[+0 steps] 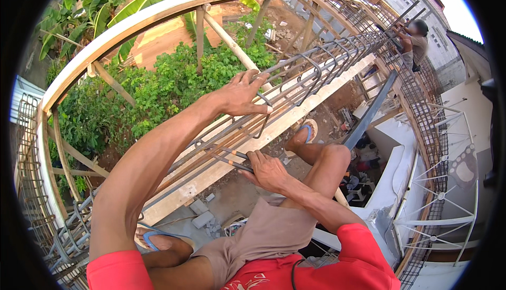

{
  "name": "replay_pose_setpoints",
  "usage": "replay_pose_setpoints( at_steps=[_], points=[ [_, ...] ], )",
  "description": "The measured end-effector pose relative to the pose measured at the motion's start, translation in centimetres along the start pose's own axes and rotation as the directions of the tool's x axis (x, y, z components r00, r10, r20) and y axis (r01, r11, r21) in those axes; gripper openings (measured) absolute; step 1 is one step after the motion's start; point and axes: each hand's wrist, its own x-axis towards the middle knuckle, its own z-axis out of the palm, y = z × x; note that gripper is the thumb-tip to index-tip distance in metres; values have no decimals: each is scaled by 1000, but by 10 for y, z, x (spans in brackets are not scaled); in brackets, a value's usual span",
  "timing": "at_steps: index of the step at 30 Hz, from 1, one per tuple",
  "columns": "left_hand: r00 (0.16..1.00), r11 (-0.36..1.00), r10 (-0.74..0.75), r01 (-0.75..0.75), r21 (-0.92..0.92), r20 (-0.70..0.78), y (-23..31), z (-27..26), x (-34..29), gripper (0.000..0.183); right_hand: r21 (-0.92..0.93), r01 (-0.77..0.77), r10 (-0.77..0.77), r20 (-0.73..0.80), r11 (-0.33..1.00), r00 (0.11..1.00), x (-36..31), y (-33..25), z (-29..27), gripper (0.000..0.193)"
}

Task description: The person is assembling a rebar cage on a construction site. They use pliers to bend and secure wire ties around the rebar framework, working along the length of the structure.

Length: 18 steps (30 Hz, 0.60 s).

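Note:
A long cage of steel rebar (316,76) with bent stirrups runs from the lower left toward the upper right, above a wooden board (327,91). My left hand (237,96) lies over the upper bars, closed around the corner of a stirrup (262,126), with its thumb along it. Below, my right hand (268,171) grips the dark handles of pincers (232,158), which show worn orange patches. Their jaws reach in among the bars left of the hand; exactly what they touch is too small to tell.
A curved timber formwork rim (126,29) on posts arches over green plants (174,79). My sandalled feet (301,137) straddle the cage, high above ground with concrete blocks (203,217). A dark metal beam (371,112) slants at right. Another person (416,45) works at the cage's far end.

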Motion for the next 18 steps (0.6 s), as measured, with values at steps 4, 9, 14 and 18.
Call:
replay_pose_setpoints(
  at_steps=[4, 9, 14, 18],
  points=[
    [998, 996, 52, -55, -67, -43, -6, 2, 1, 108, -28, -186, 163, -369, 982, 915, 2, 7, 1, 51],
    [997, 994, 56, -61, -96, -57, -8, 1, 5, 107, -84, 196, -197, -8, 977, 980, 8, 8, -1, 50],
    [999, 997, 25, -27, -75, -26, -4, 0, 4, 103, 121, -147, 172, -229, 982, 958, 9, 13, -3, 52],
    [999, 997, 11, -14, -72, -50, 2, -3, 7, 101, -4, -99, 96, -199, 995, 975, 11, 27, -5, 50]
  ],
)
